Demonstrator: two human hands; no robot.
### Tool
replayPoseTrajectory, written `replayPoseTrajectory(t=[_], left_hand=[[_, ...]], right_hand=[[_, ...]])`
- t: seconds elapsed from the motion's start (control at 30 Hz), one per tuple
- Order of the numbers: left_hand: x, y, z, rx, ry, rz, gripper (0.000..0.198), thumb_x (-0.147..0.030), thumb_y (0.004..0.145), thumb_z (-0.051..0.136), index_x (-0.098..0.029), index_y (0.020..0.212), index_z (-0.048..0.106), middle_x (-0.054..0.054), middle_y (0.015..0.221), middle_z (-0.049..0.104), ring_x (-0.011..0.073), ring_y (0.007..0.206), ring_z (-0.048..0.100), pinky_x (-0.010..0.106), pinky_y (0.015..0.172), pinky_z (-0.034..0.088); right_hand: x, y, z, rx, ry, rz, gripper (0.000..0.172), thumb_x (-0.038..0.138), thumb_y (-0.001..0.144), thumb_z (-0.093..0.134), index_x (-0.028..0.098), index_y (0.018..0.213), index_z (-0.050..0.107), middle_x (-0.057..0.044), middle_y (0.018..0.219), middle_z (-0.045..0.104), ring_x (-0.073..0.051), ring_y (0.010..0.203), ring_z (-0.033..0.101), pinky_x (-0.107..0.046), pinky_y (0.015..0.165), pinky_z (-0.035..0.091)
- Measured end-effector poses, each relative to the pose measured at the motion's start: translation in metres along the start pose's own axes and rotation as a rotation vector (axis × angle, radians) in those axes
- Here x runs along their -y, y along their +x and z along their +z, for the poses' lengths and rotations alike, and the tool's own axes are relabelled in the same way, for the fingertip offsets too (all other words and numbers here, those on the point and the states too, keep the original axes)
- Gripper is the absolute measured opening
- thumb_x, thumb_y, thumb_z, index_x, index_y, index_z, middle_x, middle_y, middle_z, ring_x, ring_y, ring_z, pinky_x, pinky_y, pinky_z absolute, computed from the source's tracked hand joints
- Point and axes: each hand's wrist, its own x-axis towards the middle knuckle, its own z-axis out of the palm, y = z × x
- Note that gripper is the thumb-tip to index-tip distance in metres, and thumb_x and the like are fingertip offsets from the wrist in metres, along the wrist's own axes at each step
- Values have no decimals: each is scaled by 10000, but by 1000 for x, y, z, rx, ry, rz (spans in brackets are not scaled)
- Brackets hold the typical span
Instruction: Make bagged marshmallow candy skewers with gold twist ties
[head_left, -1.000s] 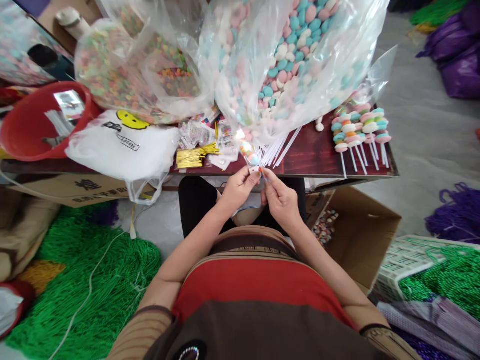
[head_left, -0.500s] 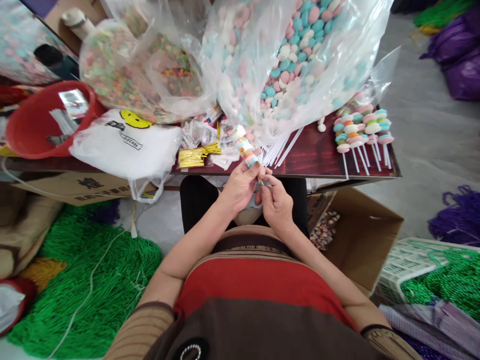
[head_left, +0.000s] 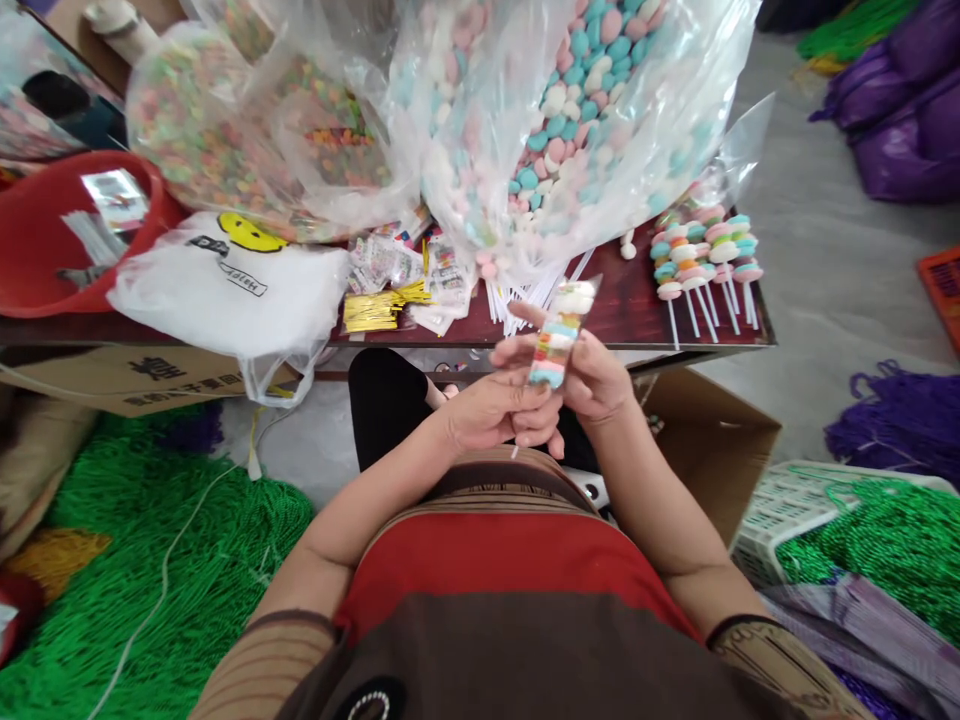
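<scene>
A wrapped marshmallow skewer of stacked pastel pieces tilts up to the right above my lap, in a clear sleeve. My left hand is closed around its lower end, and the tip of the white stick pokes out below the fingers. Behind the marshmallows lies my right hand, its fingers stretched out loosely to the left; whether they touch the sleeve I cannot tell. Beyond the hands, loose white sticks and a bundle of gold twist ties rest on the table.
Large clear bags of marshmallows and small candies fill the table's back. Several finished skewers lie at its right end. Left are a red basin and a white plastic bag. A cardboard box stands below right.
The skewer has moved right and toward me, now leaning right instead of left. My right hand has left the stick end and spread behind the marshmallows. The view has shifted slightly.
</scene>
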Motion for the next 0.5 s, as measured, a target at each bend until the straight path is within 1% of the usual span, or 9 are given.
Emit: replayPoseTrajectory(t=[0.07, 0.1, 0.17, 0.27, 0.3, 0.33, 0.37, 0.47, 0.5], left_hand=[[2, 1, 0, -23, 78, -6, 476, -588, 755, 793, -199, 706, 525, -96, 538, 355, 69, 430, 391, 367, 661, 578], [2, 2, -2, -78, 163, 19, 494, -614, 781, 756, -205, 686, 496, -91, 544, 353, 74, 442, 389, 361, 665, 569], [-1, 5, -7, -301, 441, 99, 459, -591, 846, 695, -216, 692, 481, -72, 560, 389, 95, 480, 419, 331, 671, 534], [-4, 8, -16, -744, 913, 228, 311, -398, 876, 713, -227, 734, 496, -49, 592, 453, 127, 549, 470, 291, 681, 463], [-4, 8, -18, -815, 993, 245, 291, -360, 873, 715, -229, 735, 494, -46, 598, 460, 131, 559, 475, 286, 678, 445], [-3, 8, -19, -807, 1003, 248, 291, -369, 882, 699, -229, 733, 492, -47, 593, 453, 130, 550, 468, 283, 662, 433], [-2, 7, -20, -724, 942, 231, 301, -422, 898, 669, -229, 743, 498, -53, 577, 434, 125, 524, 448, 282, 636, 426], [3, 4, -20, -285, 540, 83, 424, -635, 888, 592, -222, 817, 530, -104, 512, 319, 95, 419, 327, 281, 557, 427], [6, 3, -19, -183, 425, 42, 461, -673, 869, 593, -218, 833, 529, -121, 504, 281, 84, 401, 288, 281, 546, 432]], right_hand=[[-5, 3, 7, -38, 13, 24, 683, 770, 764, 658, 195, 1133, 667, -121, 913, 784, -194, 745, 707, -237, 478, 467], [-9, 5, 12, -100, 12, 16, 646, 749, 760, 684, 203, 1104, 665, -110, 898, 783, -202, 760, 717, -245, 498, 489], [-18, 9, 20, -274, -9, -41, 558, 707, 758, 725, 225, 1031, 658, -84, 905, 785, -214, 800, 734, -290, 598, 563], [-27, 14, 26, -529, -78, -156, 465, 658, 788, 736, 230, 947, 645, -64, 929, 784, -204, 840, 729, -356, 790, 602], [-28, 13, 25, -563, -96, -177, 447, 645, 799, 736, 230, 941, 647, -62, 930, 782, -201, 842, 724, -360, 809, 599], [-26, 12, 23, -556, -106, -185, 437, 633, 803, 739, 231, 950, 653, -60, 931, 780, -198, 830, 718, -357, 794, 597], [-23, 9, 19, -509, -108, -181, 439, 627, 796, 749, 233, 971, 663, -59, 933, 776, -195, 803, 710, -347, 748, 593], [-10, -3, 2, -257, -70, -133, 517, 627, 717, 816, 243, 1040, 694, -59, 937, 766, -172, 669, 657, -296, 538, 520], [-7, -7, -2, -211, -50, -117, 527, 627, 690, 834, 244, 1027, 701, -57, 920, 762, -157, 621, 628, -279, 484, 477]])
